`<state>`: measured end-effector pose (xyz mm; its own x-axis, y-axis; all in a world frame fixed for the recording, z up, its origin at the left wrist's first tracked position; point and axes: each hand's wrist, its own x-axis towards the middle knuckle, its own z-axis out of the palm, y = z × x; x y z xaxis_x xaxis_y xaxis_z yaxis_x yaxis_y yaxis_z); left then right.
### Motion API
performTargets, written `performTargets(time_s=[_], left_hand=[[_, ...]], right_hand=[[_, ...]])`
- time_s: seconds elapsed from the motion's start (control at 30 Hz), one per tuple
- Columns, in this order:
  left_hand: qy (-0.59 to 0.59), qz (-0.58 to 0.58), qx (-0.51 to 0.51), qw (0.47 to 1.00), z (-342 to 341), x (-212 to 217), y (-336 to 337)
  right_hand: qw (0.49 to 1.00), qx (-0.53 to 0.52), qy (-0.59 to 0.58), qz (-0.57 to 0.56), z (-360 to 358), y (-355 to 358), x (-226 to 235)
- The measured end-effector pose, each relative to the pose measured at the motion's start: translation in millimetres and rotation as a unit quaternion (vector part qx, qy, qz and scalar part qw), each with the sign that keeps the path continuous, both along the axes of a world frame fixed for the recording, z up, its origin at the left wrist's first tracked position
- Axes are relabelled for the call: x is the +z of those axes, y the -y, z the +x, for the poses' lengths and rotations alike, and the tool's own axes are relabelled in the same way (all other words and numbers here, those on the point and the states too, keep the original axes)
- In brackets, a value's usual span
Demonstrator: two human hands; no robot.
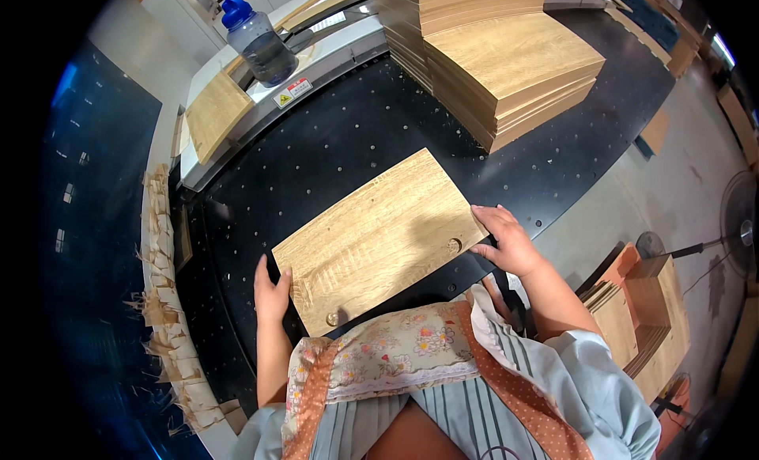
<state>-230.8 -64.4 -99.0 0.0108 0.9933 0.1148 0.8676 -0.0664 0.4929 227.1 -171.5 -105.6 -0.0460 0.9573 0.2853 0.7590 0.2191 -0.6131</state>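
A light wood-grain board (375,230) lies slantwise in front of me at the near side of a black table (340,155). Along its near edge are two round holes, one by each end. My left hand (273,294) holds the board's left end, thumb at the edge and fingers outside it. On the opposite end, my right hand (507,240) grips the edge close to the right-hand hole, with the thumb at the near corner. What the fingers do beneath the board is hidden.
Tall stacks of boards (514,53) stand on the table's far right. A blue-capped water jug (259,45) and a loose board (217,116) rest on the ledge at far left. Ragged tape strips (170,302) line the left edge. Right of me are more boards (656,318) and a fan (739,227).
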Motion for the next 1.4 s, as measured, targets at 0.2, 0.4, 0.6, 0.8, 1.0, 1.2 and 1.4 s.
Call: performTargets(time_s=[0.2,0.4,0.6,0.8,1.0,1.2,1.4], left_hand=[[0.076,-0.022,0.004,0.997,35,3,55],[0.069,-0.014,0.011,0.997,28,0,58],[0.12,-0.009,-0.01,0.993,22,-11,64],[0.172,-0.005,-0.064,0.983,39,-12,66],[0.086,0.001,-0.14,0.986,82,0,50],[0.075,0.018,-0.184,0.98,96,-2,40],[0.091,0.006,-0.167,0.982,95,-2,40]], right_hand=[[0.999,-0.015,0.043,0.021,-4,5,-7],[1.0,0.0,-0.004,-0.005,-1,5,1],[0.999,0.012,-0.022,-0.03,5,8,11],[0.998,-0.044,-0.027,-0.031,7,46,18],[0.988,-0.103,-0.04,-0.108,36,79,27],[0.938,-0.218,-0.209,-0.17,46,85,-2],[0.92,-0.226,-0.224,-0.228,32,85,2]])
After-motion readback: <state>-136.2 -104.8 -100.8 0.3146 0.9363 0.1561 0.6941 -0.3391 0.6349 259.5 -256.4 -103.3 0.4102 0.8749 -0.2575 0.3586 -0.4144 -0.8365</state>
